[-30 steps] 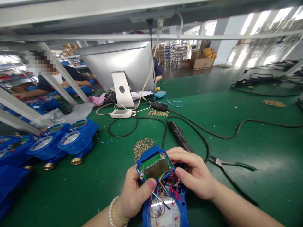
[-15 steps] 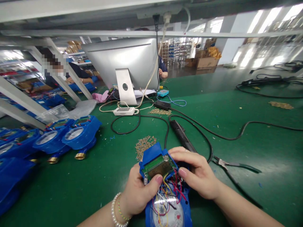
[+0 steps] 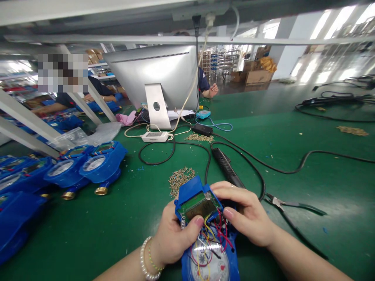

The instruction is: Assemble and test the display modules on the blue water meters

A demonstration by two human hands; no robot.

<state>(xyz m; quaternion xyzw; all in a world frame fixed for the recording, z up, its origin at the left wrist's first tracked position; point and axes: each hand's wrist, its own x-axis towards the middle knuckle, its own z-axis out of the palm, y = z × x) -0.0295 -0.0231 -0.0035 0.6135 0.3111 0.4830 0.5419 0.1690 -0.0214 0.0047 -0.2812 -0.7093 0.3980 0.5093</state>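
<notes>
A blue water meter [image 3: 185,269] with a round clear dial stands in front of me at the bottom of the head view. At its top is a green circuit board [image 3: 191,203] with a display, set in a blue housing. Red, yellow, white and black wires trail loosely over the dial. My left hand [image 3: 178,234] grips the housing's left side, thumb on the display's lower edge. On the right side, my right hand [image 3: 249,216] holds the housing by its top corner, thumb near the red wires. The fingers behind the housing are hidden.
Several blue meters [image 3: 101,164] stand at the left. Small screws [image 3: 180,179] lie in a pile behind my hands. A black electric screwdriver [image 3: 227,166], pliers [image 3: 277,201] and black cables are to the right. A monitor [image 3: 155,78] stands behind; co-workers sit beyond.
The whole view has shifted slightly. Both hands keep their hold on the meter. Beyond the monitor, a co-worker's hand has come up and out to the right.
</notes>
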